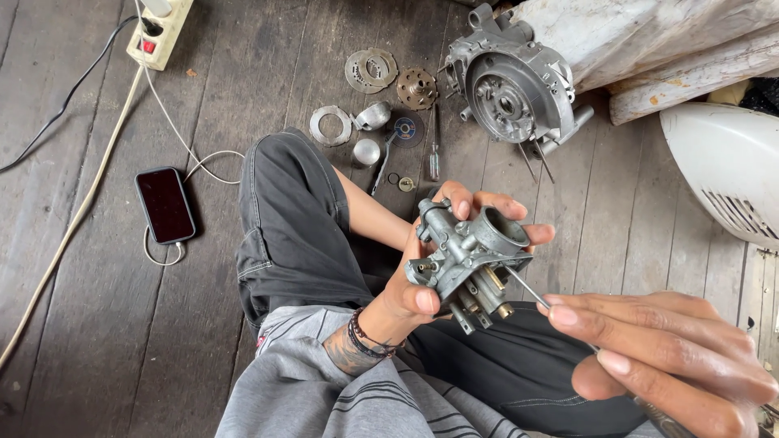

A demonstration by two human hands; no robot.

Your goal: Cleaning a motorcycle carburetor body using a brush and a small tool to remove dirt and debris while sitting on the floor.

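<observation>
My left hand (422,280) grips a small grey metal carburetor (471,255) above my lap, fingers wrapped behind it and thumb on its near side. The round intake mouth faces up and right. My right hand (657,357) at the lower right holds a thin screwdriver (527,288) whose shaft tip reaches the carburetor's underside near the brass jets. A beaded bracelet sits on my left wrist.
On the wooden floor lie a grey engine casing (511,85), round clutch plates (371,69), a gear disc (416,88), a small screwdriver (435,154), washers, a dark phone (165,204) on a cable, a power strip (160,31) and a white plastic cover (726,174).
</observation>
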